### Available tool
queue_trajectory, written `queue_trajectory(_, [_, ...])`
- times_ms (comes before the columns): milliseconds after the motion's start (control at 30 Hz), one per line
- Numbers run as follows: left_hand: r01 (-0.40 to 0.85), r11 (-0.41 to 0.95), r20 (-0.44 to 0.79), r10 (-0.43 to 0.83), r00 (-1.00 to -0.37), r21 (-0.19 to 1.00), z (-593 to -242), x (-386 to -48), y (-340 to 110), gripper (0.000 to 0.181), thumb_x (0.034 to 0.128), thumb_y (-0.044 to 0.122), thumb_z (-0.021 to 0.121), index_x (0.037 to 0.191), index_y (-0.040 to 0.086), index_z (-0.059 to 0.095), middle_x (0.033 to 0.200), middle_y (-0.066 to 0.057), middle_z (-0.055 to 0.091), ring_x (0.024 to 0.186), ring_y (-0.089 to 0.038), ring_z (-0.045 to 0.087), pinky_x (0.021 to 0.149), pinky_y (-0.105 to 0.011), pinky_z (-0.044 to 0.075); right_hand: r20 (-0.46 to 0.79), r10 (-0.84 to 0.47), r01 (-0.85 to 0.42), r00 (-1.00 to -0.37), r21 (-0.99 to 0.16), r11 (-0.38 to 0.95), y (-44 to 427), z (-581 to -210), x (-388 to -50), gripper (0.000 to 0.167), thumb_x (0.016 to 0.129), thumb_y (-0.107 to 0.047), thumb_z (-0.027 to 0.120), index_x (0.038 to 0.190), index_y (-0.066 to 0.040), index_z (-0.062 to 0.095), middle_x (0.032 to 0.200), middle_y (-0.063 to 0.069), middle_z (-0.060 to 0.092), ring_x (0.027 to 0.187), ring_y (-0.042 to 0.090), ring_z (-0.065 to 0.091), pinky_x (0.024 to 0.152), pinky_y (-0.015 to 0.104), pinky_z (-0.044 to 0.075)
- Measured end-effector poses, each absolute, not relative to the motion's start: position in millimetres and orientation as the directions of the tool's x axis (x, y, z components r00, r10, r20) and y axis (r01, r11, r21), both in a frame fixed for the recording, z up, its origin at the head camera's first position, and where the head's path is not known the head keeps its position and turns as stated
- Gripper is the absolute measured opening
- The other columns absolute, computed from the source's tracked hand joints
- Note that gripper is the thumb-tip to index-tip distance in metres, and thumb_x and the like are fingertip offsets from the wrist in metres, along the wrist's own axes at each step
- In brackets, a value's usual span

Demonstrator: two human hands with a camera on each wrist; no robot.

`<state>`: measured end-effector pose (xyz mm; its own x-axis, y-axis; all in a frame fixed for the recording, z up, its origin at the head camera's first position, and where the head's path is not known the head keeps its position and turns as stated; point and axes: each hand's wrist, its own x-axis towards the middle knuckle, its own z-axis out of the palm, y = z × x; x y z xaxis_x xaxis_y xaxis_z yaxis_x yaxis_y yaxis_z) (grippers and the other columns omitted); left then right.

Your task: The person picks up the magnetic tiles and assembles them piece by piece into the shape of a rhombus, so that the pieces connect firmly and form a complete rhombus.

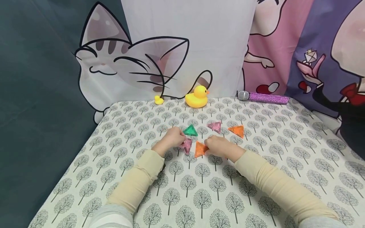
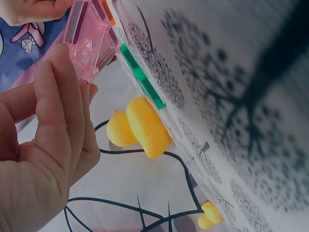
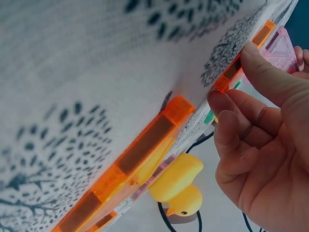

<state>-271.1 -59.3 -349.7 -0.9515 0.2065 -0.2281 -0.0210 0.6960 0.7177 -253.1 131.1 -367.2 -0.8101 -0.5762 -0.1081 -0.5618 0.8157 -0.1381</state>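
Observation:
My left hand point(image 1: 173, 137) pinches a pink triangular magnetic tile point(image 1: 187, 145) by one side. The left wrist view shows this pink tile point(image 2: 87, 41) tilted up, above the tablecloth. Facing it, my right hand point(image 1: 220, 147) holds an orange triangular magnetic tile point(image 1: 200, 149) between thumb and fingers. In the right wrist view that orange tile point(image 3: 263, 35) lies low against the cloth, with the pink tile point(image 3: 281, 50) just beyond it. Another orange tile point(image 3: 145, 145) rests close to the right wrist, mostly hidden under the hand in the head view.
Beyond the hands lie a green triangle tile point(image 1: 190, 130), a pink one point(image 1: 215, 127) and an orange one point(image 1: 237, 131). At the table's back edge are a small yellow duck point(image 1: 158, 100), a larger duck point(image 1: 197, 97) and a purple glittery microphone point(image 1: 265, 98). A tree-print cloth point(image 1: 202, 190) covers the table.

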Motion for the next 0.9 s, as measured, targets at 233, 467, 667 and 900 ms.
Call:
queue_trajectory(233, [-0.012, 0.716, -0.242, 0.221, -0.945, 0.698, -352.4, -270.2, -50.0, 0.012, 0.0809, 0.002, 0.053, 0.087, -0.004, 0.062, 0.071, -0.009, 0.059, 0.057, -0.017, 0.061, 0.057, -0.027, 0.051, -0.104, -0.578, -0.565, -0.810, -0.127, 0.815, 131.0, -367.6, -253.0, 0.021, 0.073, -0.029, 0.068, 0.072, -0.013, 0.055, 0.067, -0.004, 0.050, 0.064, 0.012, 0.049, 0.061, 0.028, 0.044])
queue_trajectory(467, [0.014, 0.707, -0.250, 0.267, -0.931, 0.707, -350.5, -265.8, -42.2, 0.014, 0.0821, 0.003, 0.054, 0.090, -0.006, 0.061, 0.072, -0.010, 0.059, 0.058, -0.017, 0.061, 0.058, -0.027, 0.051, -0.102, -0.579, -0.568, -0.809, -0.114, 0.815, 130.7, -369.1, -253.1, 0.021, 0.073, -0.029, 0.068, 0.072, -0.012, 0.056, 0.066, -0.004, 0.050, 0.062, 0.012, 0.048, 0.060, 0.027, 0.044])
queue_trajectory(667, [0.061, 0.695, -0.226, 0.315, -0.922, 0.716, -350.1, -265.2, -42.8, 0.015, 0.0808, 0.006, 0.059, 0.092, -0.003, 0.062, 0.070, -0.007, 0.060, 0.058, -0.018, 0.061, 0.056, -0.026, 0.051, -0.108, -0.573, -0.563, -0.812, -0.110, 0.819, 130.3, -368.1, -253.0, 0.022, 0.072, -0.030, 0.069, 0.071, -0.013, 0.055, 0.065, -0.004, 0.049, 0.061, 0.012, 0.047, 0.059, 0.027, 0.043])
queue_trajectory(900, [0.072, 0.687, -0.240, 0.347, -0.907, 0.723, -351.9, -265.3, -43.8, 0.032, 0.0737, 0.007, 0.067, 0.103, -0.001, 0.058, 0.078, -0.006, 0.060, 0.061, -0.017, 0.060, 0.057, -0.026, 0.050, -0.113, -0.569, -0.558, -0.814, -0.116, 0.821, 130.4, -368.7, -252.9, 0.023, 0.072, -0.031, 0.068, 0.071, -0.013, 0.054, 0.066, -0.004, 0.049, 0.061, 0.011, 0.047, 0.058, 0.027, 0.043])
